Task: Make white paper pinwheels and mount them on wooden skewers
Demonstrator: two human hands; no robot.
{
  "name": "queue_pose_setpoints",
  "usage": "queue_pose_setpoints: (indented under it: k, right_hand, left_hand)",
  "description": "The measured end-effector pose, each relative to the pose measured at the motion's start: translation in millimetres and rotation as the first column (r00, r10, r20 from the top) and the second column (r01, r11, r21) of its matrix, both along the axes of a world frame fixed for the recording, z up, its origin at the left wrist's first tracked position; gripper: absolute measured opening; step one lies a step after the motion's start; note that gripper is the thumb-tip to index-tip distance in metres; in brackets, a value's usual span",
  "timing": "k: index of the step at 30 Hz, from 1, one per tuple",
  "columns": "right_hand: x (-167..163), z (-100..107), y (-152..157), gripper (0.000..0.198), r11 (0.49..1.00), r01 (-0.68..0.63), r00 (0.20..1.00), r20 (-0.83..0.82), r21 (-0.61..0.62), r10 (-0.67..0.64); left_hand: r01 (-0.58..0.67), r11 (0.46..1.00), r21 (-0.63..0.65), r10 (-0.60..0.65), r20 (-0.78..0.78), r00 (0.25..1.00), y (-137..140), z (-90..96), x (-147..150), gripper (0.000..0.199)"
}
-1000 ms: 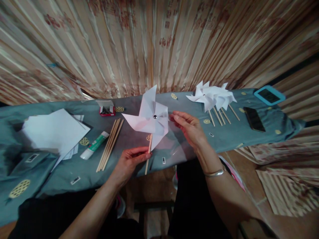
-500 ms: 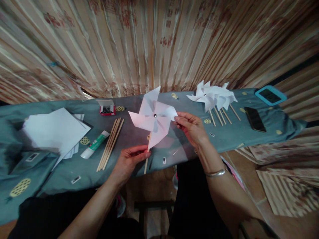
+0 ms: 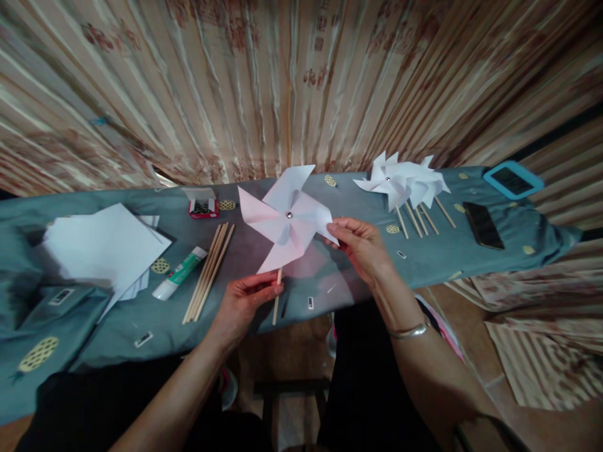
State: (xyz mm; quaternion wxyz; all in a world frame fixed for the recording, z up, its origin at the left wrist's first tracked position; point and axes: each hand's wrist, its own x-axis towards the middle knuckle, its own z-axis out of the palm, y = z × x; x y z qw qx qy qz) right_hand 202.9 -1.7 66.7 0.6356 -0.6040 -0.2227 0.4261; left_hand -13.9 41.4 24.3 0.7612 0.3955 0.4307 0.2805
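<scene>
A white paper pinwheel point(image 3: 301, 229) with a shiny pin at its centre is held up over the table, upright on its wooden stick point(image 3: 277, 304). My left hand point(image 3: 249, 298) pinches that stick below the blades, between thumb and fingers. At the right side, my right hand point(image 3: 360, 245) has its thumb and fingers closed on the tip of one blade. Left of the pinwheel several loose wooden sticks point(image 3: 210, 273) lie side by side, with a glue stick point(image 3: 179, 274) next to them.
A small red box of pins point(image 3: 204, 208) lies open behind the sticks. White paper sheets point(image 3: 103, 248) are piled at the left. Several finished pinwheels point(image 3: 400, 182) lie at the right, near a phone point(image 3: 483, 225) and a blue-framed device point(image 3: 513, 180). A curtain point(image 3: 282, 88) hangs behind the table.
The pinwheel's blades have turned about the pin, and my right hand has shifted slightly downward with a blade tip. My left hand stays on the stick.
</scene>
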Motion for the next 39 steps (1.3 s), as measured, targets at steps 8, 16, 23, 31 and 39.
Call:
queue_pose_setpoints:
  k: [8,16,23,31,39]
  right_hand:
    - [-8.3,-1.6,-2.1,0.029,0.998,-0.064,0.997,0.041,-0.007,0.064]
    - [-17.9,0.5,-3.6,0.029,0.989,-0.144,0.989,0.014,-0.026,0.145]
    - [-22.3,1.0,-4.8,0.025,0.976,-0.213,0.977,0.011,-0.040,0.214]
    - [-27.2,-2.5,-6.9,0.027,0.962,-0.270,0.962,0.035,-0.031,0.271]
    - [-36.8,-4.4,-7.6,0.027,0.942,-0.334,0.942,-0.035,-0.028,0.333]
  left_hand:
    - [-0.047,0.999,-0.021,0.046,-0.033,0.998,0.5,2.7,1.5,0.037]
    - [-0.049,0.999,0.013,0.049,-0.038,0.998,1.4,0.1,2.0,0.038]
    - [-0.063,0.998,0.006,0.063,-0.026,0.998,1.1,-0.2,2.3,0.036]
    - [-0.062,0.998,-0.004,0.062,-0.027,0.998,1.4,2.9,2.9,0.036]
    - [-0.059,0.998,-0.001,0.059,-0.010,0.998,0.6,1.6,4.6,0.035]
